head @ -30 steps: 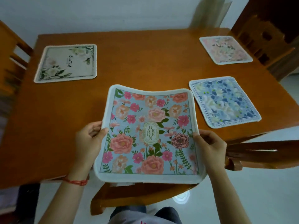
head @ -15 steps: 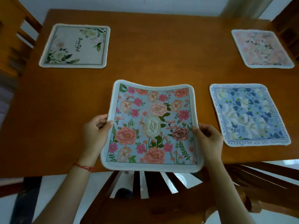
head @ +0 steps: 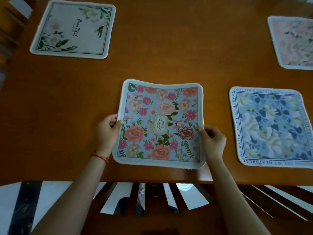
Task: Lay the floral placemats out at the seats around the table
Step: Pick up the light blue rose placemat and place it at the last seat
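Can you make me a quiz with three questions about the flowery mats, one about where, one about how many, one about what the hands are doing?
1. Where is the blue placemat?
A. on the person's right of the held mat
B. on a chair
C. under the white mat

2. How many placemats show in all?
A. two
B. four
C. six

3. What is happening to the Garden placemat?
A. it is rolled up
B. it lies flat, untouched
C. both hands grip its sides

Answers: 1 A, it lies on the table beside the right hand. 2 B, white placemat, pink placemat, blue, Garden. 3 C, the left hand and right hand pinch its edges and it bows.
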`<act>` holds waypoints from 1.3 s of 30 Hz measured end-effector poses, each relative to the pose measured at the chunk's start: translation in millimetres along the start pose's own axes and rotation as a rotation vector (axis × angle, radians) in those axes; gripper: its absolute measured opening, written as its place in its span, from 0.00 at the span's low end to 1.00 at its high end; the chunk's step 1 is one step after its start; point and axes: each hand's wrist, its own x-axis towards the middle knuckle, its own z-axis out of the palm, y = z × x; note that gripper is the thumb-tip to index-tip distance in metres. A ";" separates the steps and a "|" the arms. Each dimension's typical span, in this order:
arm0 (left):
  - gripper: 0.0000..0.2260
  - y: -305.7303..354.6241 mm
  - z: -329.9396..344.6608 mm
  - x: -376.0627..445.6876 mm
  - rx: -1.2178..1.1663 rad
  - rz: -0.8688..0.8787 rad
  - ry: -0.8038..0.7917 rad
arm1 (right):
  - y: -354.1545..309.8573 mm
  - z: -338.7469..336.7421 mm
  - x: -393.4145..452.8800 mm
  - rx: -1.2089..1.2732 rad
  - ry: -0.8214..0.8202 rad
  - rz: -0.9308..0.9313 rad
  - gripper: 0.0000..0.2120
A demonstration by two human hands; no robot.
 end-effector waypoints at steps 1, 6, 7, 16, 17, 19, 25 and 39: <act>0.11 -1.2 2.1 0.8 0.007 -0.007 0.003 | 0.2 1.8 2.1 -0.003 0.001 0.001 0.02; 0.11 -10.9 4.7 3.0 0.025 -0.028 -0.007 | 5.2 9.1 11.5 -0.050 0.011 0.018 0.02; 0.11 -12.2 4.9 3.1 0.032 -0.030 -0.010 | 5.4 10.1 12.4 -0.061 0.014 0.019 0.02; 0.14 -20.4 0.5 4.0 0.055 -0.019 0.020 | 12.8 8.1 13.8 -0.224 0.018 -0.038 0.11; 0.15 -21.1 0.8 1.9 0.030 -0.024 -0.004 | 11.9 8.6 12.3 -0.222 0.007 -0.047 0.11; 0.17 -20.1 2.2 -5.4 -0.045 -0.037 -0.065 | 9.2 10.9 8.5 -0.198 -0.024 -0.055 0.11; 0.22 -10.1 4.3 -17.6 -0.204 -0.108 -0.153 | 4.4 19.9 2.6 -0.107 -0.087 -0.022 0.13; 0.17 -3.1 3.1 -16.8 -0.338 -0.158 -0.113 | 10.0 22.6 -1.7 -0.157 -0.072 -0.057 0.14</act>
